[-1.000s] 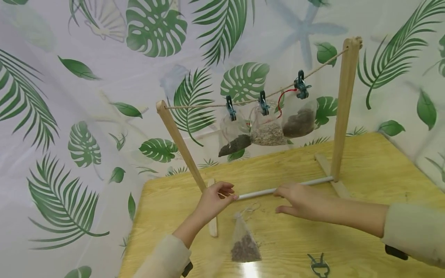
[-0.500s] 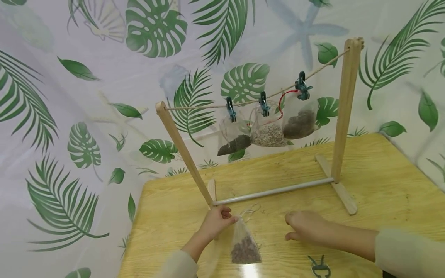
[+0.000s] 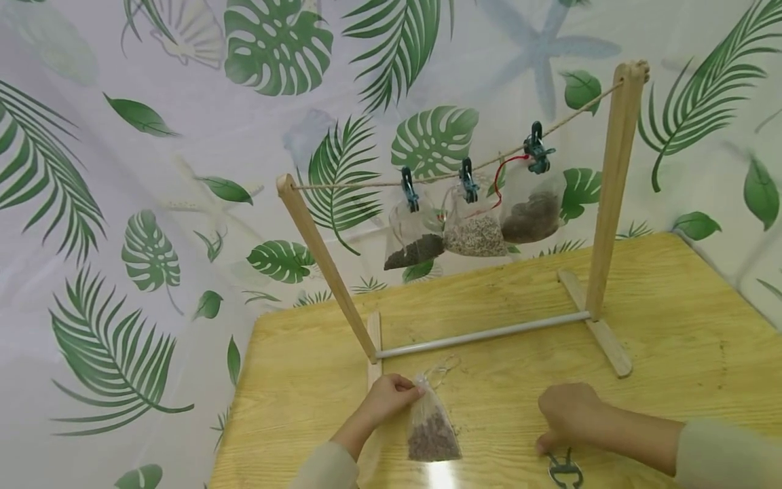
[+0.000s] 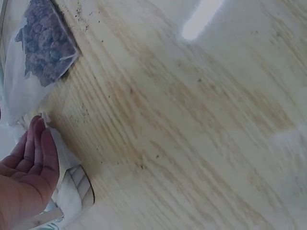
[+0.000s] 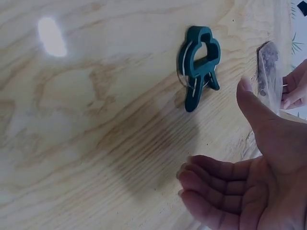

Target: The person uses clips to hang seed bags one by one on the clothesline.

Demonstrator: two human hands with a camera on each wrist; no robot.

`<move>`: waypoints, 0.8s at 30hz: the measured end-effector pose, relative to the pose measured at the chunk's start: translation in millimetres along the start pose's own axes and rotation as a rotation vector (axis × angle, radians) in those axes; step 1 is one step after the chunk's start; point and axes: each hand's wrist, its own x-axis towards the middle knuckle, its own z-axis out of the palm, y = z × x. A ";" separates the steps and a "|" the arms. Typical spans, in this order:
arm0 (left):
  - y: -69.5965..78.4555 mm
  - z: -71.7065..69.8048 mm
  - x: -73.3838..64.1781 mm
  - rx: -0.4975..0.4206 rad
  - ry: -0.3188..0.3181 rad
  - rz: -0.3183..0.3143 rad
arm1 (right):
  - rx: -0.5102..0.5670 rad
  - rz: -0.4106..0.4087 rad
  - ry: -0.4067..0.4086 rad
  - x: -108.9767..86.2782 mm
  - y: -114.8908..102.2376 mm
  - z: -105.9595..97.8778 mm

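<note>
My left hand [image 3: 389,399] pinches the gathered neck of a mesh drawstring bag [image 3: 432,435] lying on the table. Dark reddish-brown lumps fill the bag's lower part, also plain in the left wrist view, where the bag [image 4: 45,45] is at upper left. My right hand [image 3: 574,414] is just beyond a green spring clip [image 3: 565,471] on the tabletop. In the right wrist view, that clip [image 5: 199,64] lies apart from the hand, whose thumb is stretched out and fingers are loosely bent, holding nothing.
A wooden stand with a right post [image 3: 613,190], a left post [image 3: 326,265] and a pale crossbar [image 3: 482,334] stands behind my hands. Three bags, such as the middle bag [image 3: 475,234], hang by clips from its rope [image 3: 348,185]. Dark crumbs dot the table [image 3: 293,401].
My left hand has come off the crossbar, moved nearer and taken hold of the bag's neck. The right hand has moved from the bar towards the clip at the front.
</note>
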 end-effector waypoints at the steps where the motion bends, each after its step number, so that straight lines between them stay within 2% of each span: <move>1: -0.1 1.4 1.3 -0.014 0.002 -0.003 | 0.000 0.006 -0.015 -0.5 -0.6 0.3; 8: -2.3 12.7 7.6 -0.161 0.006 -0.042 | 0.006 0.071 -0.157 0.1 -2.8 4.7; 13: -4.1 21.6 5.4 -0.182 0.022 -0.073 | -0.033 0.085 -0.196 0.5 -3.2 9.3; 19: -2.4 29.6 -1.5 -0.234 0.038 -0.073 | -0.079 0.070 -0.202 -1.8 -4.8 15.9; 21: -1.9 30.4 -2.9 -0.254 0.045 -0.062 | -0.055 0.058 -0.196 -1.9 -4.6 17.2; 24: 1.6 28.9 -7.2 -0.274 0.045 -0.048 | 0.052 0.058 -0.211 -0.2 -3.5 17.5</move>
